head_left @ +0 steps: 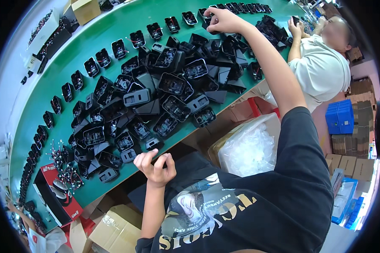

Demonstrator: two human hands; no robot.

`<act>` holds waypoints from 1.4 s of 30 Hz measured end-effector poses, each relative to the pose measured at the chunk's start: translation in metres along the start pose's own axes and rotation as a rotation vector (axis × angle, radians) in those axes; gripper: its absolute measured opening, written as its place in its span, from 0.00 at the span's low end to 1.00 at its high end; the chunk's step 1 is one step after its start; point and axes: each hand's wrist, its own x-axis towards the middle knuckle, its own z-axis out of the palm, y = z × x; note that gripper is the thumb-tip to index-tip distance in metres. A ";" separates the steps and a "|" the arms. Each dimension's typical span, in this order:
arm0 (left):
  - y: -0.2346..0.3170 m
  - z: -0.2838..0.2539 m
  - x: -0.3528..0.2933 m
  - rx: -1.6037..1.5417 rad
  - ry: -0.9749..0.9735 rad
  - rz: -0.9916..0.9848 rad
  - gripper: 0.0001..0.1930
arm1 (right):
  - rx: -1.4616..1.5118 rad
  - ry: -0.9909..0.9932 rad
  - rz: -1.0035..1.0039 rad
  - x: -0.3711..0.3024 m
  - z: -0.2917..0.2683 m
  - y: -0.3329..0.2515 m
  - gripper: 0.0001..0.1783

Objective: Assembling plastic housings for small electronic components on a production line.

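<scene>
My right hand point(228, 21) reaches to the far side of the green table, its fingers closed round a black plastic housing point(206, 20) in the curved row there. My left hand point(157, 168) hovers by the table's near edge with curled fingers; a dark patch shows between them, and I cannot make out what it is. Between the hands spreads a large heap of black housings point(173, 83), open shells with parts inside, lying at all angles. In the row, housings such as this one point(119, 49) stand apart, open side up, some with red wires.
A red box point(74, 209) with a tape roll sits at the left, beside a bundle of wired parts point(67, 168). Below the near edge are a carton point(116, 230) and a bag of clear plastic point(251, 147). A co-worker point(318, 67) sits at the right.
</scene>
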 end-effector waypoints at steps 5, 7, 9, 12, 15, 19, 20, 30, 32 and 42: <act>-0.003 0.002 -0.004 0.018 -0.003 0.019 0.11 | -0.273 -0.094 -0.029 0.019 0.019 0.004 0.31; -0.003 0.002 -0.003 0.016 0.005 0.004 0.11 | -0.271 -0.090 -0.025 0.017 0.019 0.007 0.31; -0.002 0.002 -0.003 0.011 0.005 -0.007 0.11 | -0.271 -0.092 -0.018 0.018 0.018 0.008 0.31; -0.002 0.001 -0.003 0.005 0.005 -0.015 0.11 | -0.202 -0.168 0.000 0.024 0.012 0.007 0.29; -0.005 -0.003 -0.005 0.012 0.005 -0.030 0.12 | -0.187 -0.100 -0.017 0.021 -0.004 -0.006 0.29; -0.003 0.003 -0.003 -0.049 0.023 -0.034 0.12 | -0.253 0.064 0.149 -0.006 -0.040 0.012 0.25; -0.003 0.004 -0.004 -0.053 0.033 -0.034 0.12 | -0.350 0.045 0.184 -0.007 -0.033 0.014 0.24; 0.004 0.007 0.000 -0.090 0.101 -0.033 0.12 | -0.361 0.066 0.347 -0.003 -0.035 0.030 0.14; 0.007 0.003 0.001 -0.131 0.122 -0.028 0.13 | -0.058 0.039 0.190 -0.014 -0.076 0.066 0.17; 0.033 -0.093 0.016 -1.746 0.399 -1.114 0.20 | 0.230 -0.372 -1.153 -0.177 0.109 -0.333 0.06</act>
